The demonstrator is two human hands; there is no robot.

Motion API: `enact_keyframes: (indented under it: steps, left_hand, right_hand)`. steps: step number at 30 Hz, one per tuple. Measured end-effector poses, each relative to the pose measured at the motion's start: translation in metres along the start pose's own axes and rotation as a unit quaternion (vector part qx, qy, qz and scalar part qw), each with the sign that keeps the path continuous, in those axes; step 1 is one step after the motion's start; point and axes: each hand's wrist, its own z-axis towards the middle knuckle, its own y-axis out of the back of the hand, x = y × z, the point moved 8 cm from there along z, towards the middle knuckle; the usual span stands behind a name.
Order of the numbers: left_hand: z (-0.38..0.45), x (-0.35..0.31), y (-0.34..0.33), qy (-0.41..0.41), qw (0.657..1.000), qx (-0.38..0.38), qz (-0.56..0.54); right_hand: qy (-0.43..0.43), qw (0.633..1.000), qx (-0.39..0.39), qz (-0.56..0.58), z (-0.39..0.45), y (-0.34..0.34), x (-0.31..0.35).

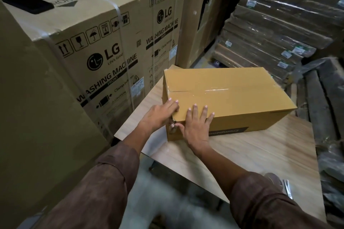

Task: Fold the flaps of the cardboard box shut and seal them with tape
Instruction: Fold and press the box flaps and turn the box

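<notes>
A yellow-brown cardboard box (232, 95) lies on a light wooden table (251, 152). Its top flaps are folded down, and clear tape (210, 91) runs along the centre seam and over the left edge. My left hand (160, 113) presses on the near left corner of the box, fingers on the top and thumb down the side. My right hand (197, 122) lies flat with spread fingers on the top near the same corner, its thumb on the front face. Something small and shiny sits at the corner between the hands; I cannot tell what it is.
Tall LG washing machine cartons (104, 46) stand close on the left, with a dark phone (28, 3) on top of one. Wrapped stacks of flat cardboard (279, 29) fill the back right. Dark bundles (323, 98) lie to the right of the table.
</notes>
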Motion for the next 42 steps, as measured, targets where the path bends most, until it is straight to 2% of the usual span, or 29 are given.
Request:
enact_keyframes:
  steps: [6, 12, 20, 25, 30, 35, 42]
  left_hand:
    - [-0.001, -0.007, 0.008, -0.061, 0.995, -0.044, 0.068]
    - [-0.006, -0.011, -0.005, -0.037, 0.996, -0.035, 0.079]
    - [-0.009, -0.01, -0.016, -0.051, 0.993, -0.073, 0.078]
    - [-0.012, -0.013, -0.018, -0.042, 0.994, -0.058, 0.08]
    - [-0.012, -0.007, -0.017, -0.042, 0.997, -0.01, 0.057]
    - [-0.01, -0.003, -0.005, -0.039, 0.998, -0.032, 0.03]
    - [-0.012, 0.0, -0.004, -0.05, 0.998, -0.032, -0.024]
  right_hand:
    - [-0.005, 0.997, -0.034, 0.064, 0.001, -0.015, -0.001]
    - [0.004, 0.994, -0.052, 0.096, 0.002, -0.024, -0.003]
    - [0.047, 0.997, -0.043, 0.049, -0.003, -0.022, -0.003]
    - [0.033, 0.999, -0.003, 0.043, -0.005, -0.021, -0.003]
    - [0.02, 0.999, 0.024, 0.041, -0.009, -0.016, -0.003]
    - [0.006, 0.997, 0.074, -0.013, -0.008, -0.01, 0.001]
    - [0.016, 0.997, 0.065, -0.03, -0.006, -0.01, 0.004]
